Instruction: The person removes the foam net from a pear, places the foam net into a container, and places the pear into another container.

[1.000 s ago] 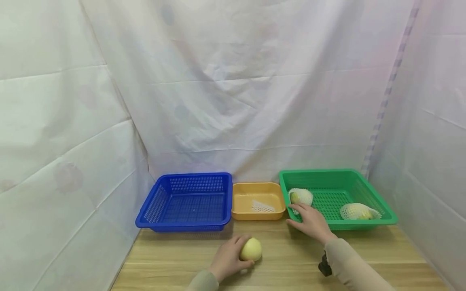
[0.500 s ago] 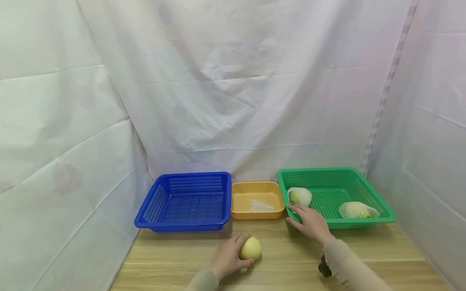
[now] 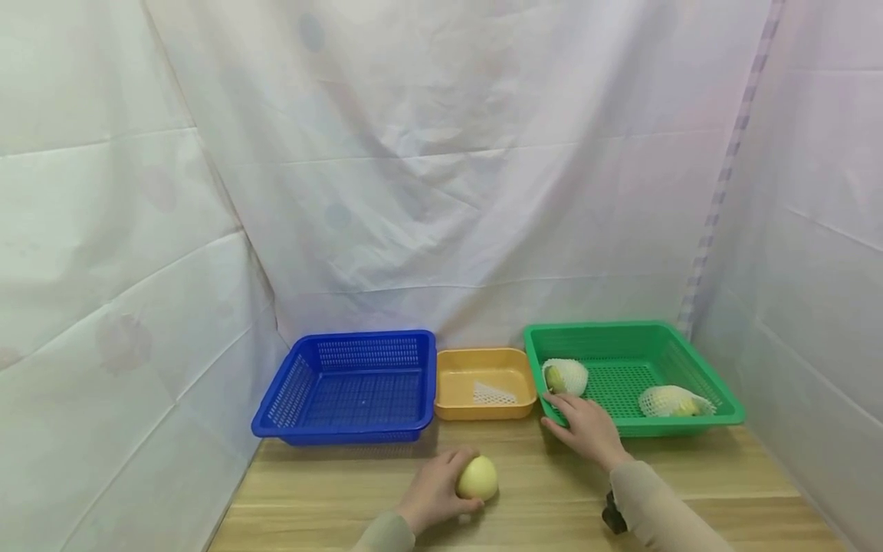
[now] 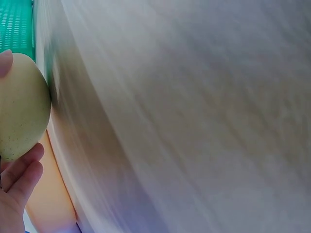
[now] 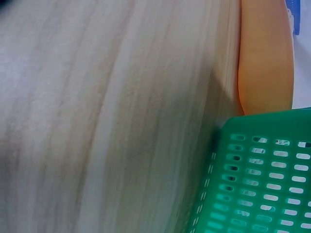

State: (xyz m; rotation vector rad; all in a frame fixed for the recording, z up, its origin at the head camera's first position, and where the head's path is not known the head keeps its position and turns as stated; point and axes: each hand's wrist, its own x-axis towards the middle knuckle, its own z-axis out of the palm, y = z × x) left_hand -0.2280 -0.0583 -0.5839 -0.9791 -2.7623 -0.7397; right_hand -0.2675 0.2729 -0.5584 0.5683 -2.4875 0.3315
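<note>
My left hand (image 3: pixel 436 491) holds a round, pale yellow pear (image 3: pixel 477 478) just above or on the wooden table, fingers over its far side and thumb at its near side. In the left wrist view the bare pear (image 4: pixel 23 107) shows fine specks, with fingertips (image 4: pixel 30 170) against it. My right hand (image 3: pixel 586 431) rests at the near left corner of the green basket (image 3: pixel 690 420), fingers fairly straight over the rim. Just beyond the fingertips lies a fruit in a white foam net (image 3: pixel 571 376). The right wrist view does not show the right hand.
A second net-wrapped fruit (image 3: pixel 672 402) lies in the green basket's right part. A yellow tray (image 3: pixel 483 412) with a white foam net (image 3: pixel 493 394) stands between that basket and a blue basket (image 3: pixel 345 438). White cloth (image 3: pixel 448 215) hangs behind and beside the table (image 3: pixel 324 498).
The view shifts slightly. Both hands keep nearly the same place, the left still holding the pear and the right still at the green basket's rim.
</note>
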